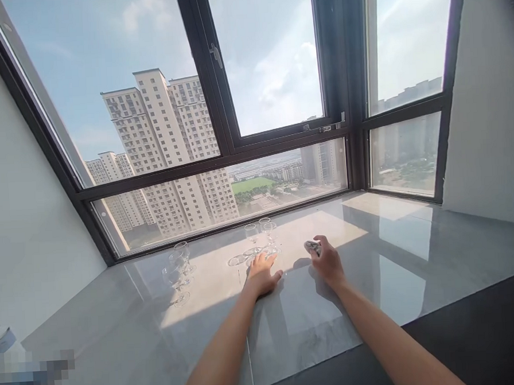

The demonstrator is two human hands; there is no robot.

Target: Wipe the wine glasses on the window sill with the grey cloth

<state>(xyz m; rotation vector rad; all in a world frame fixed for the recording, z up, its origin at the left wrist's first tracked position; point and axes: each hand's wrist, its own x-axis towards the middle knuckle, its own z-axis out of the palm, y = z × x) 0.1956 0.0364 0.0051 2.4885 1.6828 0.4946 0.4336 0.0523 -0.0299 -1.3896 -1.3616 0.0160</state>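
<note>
Presently, two bare hands reach over a glossy grey window sill (pixel 127 343), and both forearms come from the near side. The right hand (pixel 328 263) grasps a small object (pixel 311 246), whitish with dark marks, between the thumb and the bent fingers; what it is exactly, I cannot tell. This object is at the far end of the hand, above the sunlit part of the sill. The left hand (pixel 263 275) is released, with fingers stretched to the far side and thumb spread to the right. Just beyond its fingertips stand clear stemmed glasses (pixel 251 232), near the window frame (pixel 241 215); whether the fingers touch one of them, I cannot tell. Farther to the left, another group of stemmed glasses (pixel 173 275) stands upright, close together. Behind the glass panes, tall buildings (pixel 158 123) rise on the left.
</note>
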